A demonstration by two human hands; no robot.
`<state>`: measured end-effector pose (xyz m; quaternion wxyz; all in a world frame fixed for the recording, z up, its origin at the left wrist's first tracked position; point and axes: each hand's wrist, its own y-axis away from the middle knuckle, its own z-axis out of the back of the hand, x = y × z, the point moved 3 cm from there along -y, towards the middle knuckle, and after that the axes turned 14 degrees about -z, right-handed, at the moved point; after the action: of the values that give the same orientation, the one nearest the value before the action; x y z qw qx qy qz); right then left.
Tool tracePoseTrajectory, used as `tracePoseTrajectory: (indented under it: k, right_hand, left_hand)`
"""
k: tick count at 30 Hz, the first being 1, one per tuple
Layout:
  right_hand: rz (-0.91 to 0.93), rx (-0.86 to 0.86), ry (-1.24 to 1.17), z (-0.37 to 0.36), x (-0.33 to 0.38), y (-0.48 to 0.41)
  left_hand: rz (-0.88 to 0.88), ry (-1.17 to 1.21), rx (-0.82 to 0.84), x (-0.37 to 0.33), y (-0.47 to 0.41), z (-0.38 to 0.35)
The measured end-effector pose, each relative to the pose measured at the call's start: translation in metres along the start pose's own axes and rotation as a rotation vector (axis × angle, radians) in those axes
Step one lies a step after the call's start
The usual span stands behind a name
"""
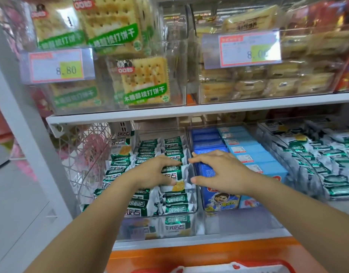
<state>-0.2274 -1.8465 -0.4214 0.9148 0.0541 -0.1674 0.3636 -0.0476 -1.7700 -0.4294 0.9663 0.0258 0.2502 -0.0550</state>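
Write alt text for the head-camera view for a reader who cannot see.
The left hand grips a green-and-white foil snack packet in a clear plastic shelf bin; the right hand hovers open over blue cardboard boxes beside it.

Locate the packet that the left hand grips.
Head view, centre: the packet tops the right-hand row in the clear bin on the lower shelf, left of the blue boxes.

Left hand (150, 172) part-hides packet (173, 175); basket (256, 263) cut off.
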Motion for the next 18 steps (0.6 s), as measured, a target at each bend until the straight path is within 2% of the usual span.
tracePoseTrajectory:
  k: [5, 12, 15, 18]
  right_hand:
    - [0.002, 0.002, -0.008, 0.000, -0.001, 0.001]
    - [-0.012, 0.034, 0.028, 0.006, 0.006, 0.006]
    - [0.011, 0.028, 0.116, 0.013, 0.013, 0.010]
    - [0.047, -0.066, 0.068, 0.020, 0.028, 0.009]
  left_hand:
    - [0.069, -0.216, -0.012, 0.005, -0.007, -0.006]
    - [0.106, -0.260, 0.010, -0.005, -0.001, 0.000]
    - [0.069, -0.104, -0.125, -0.007, 0.015, 0.014]
    - [0.041, -0.095, -0.443, -0.007, 0.050, 0.036]
